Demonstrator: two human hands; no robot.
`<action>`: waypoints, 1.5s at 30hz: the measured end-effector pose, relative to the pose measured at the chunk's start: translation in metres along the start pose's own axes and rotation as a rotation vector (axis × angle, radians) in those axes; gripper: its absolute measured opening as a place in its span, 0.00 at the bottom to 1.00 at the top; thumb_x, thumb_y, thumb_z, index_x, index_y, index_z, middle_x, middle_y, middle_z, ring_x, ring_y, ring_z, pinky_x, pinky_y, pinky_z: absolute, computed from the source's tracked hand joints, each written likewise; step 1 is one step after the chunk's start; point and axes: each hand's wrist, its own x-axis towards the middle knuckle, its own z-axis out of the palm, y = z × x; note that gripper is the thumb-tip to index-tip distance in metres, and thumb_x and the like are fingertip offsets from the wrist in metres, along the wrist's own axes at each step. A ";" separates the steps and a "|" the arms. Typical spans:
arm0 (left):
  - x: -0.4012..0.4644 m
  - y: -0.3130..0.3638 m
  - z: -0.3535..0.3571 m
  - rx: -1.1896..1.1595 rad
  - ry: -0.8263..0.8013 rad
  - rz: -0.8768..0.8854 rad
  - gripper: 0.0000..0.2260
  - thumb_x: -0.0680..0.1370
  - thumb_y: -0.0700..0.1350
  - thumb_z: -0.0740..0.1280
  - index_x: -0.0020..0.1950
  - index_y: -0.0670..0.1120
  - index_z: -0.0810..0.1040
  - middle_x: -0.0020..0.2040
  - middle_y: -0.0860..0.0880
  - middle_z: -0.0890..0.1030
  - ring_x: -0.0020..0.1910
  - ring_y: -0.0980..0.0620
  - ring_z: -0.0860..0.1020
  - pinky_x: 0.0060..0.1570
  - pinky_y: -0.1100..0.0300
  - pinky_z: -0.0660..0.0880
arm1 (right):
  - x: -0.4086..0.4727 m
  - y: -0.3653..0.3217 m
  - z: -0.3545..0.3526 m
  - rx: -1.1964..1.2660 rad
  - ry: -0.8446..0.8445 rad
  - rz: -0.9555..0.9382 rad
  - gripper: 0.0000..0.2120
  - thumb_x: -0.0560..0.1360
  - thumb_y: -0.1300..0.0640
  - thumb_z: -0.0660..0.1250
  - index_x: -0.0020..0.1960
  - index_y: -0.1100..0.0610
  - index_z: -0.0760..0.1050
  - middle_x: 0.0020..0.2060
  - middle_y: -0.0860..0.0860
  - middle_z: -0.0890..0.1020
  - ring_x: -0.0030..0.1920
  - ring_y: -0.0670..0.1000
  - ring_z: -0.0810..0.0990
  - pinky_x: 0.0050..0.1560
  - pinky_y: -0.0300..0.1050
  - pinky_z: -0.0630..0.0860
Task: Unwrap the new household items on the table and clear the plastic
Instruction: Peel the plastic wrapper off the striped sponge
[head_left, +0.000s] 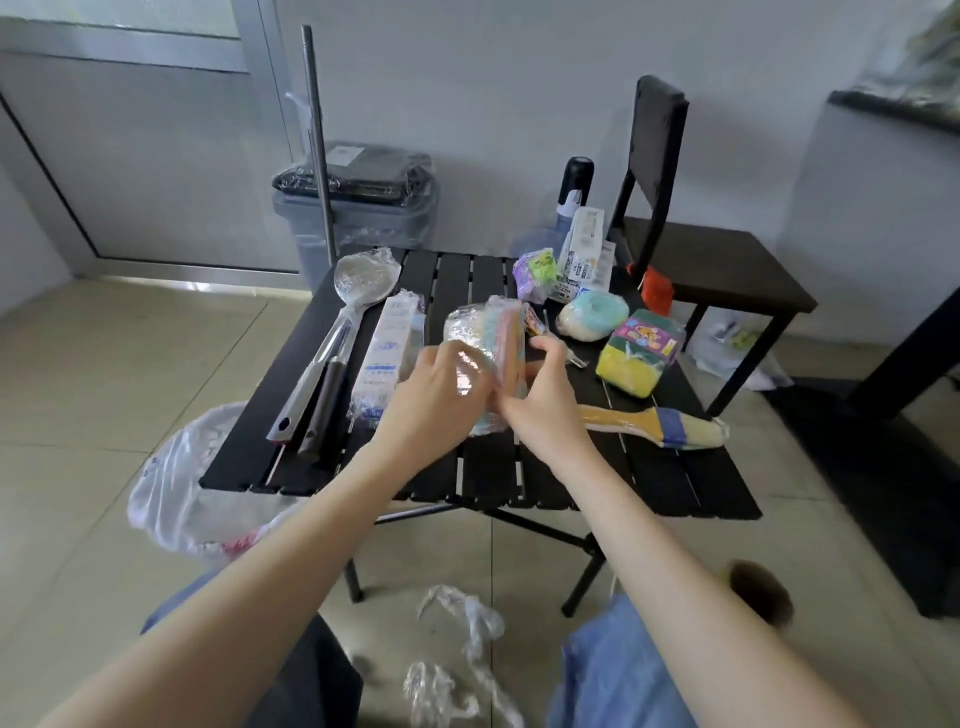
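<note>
Plastic-wrapped pastel bundle (491, 358) sits gripped between your left hand (441, 400) and right hand (545, 395), fingers curled round it above the counter (675, 483), so you're early: ladle (343, 322), sponges (639, 348) and brush (660, 423) beside your fingers stay wrapped, and loose film (462, 654) lies on the floor beneath.

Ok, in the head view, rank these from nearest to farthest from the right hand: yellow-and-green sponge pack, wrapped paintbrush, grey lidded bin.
1. Wrapped paintbrush, just right of the right hand.
2. Yellow-and-green sponge pack, further right and back.
3. Grey lidded bin, on the floor behind the table.
</note>
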 end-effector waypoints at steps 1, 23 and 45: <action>-0.005 0.002 -0.001 -0.072 0.021 -0.006 0.09 0.79 0.52 0.62 0.57 0.53 0.68 0.59 0.52 0.69 0.46 0.49 0.76 0.47 0.57 0.69 | -0.007 -0.001 -0.001 0.045 0.002 -0.014 0.33 0.73 0.56 0.73 0.70 0.54 0.58 0.59 0.54 0.73 0.55 0.50 0.76 0.52 0.42 0.76; -0.079 0.051 -0.028 -0.330 0.209 0.300 0.30 0.61 0.63 0.70 0.59 0.57 0.65 0.54 0.64 0.64 0.53 0.65 0.68 0.47 0.80 0.65 | -0.086 -0.036 -0.056 0.488 -0.182 -0.081 0.09 0.81 0.55 0.60 0.59 0.47 0.73 0.51 0.53 0.83 0.52 0.50 0.83 0.52 0.52 0.81; 0.028 0.011 -0.012 -0.387 0.286 0.310 0.04 0.77 0.41 0.69 0.43 0.49 0.79 0.43 0.55 0.81 0.42 0.65 0.78 0.42 0.71 0.72 | -0.009 0.016 -0.027 0.265 -0.058 -0.168 0.09 0.79 0.51 0.66 0.59 0.47 0.77 0.47 0.48 0.83 0.49 0.49 0.81 0.47 0.47 0.76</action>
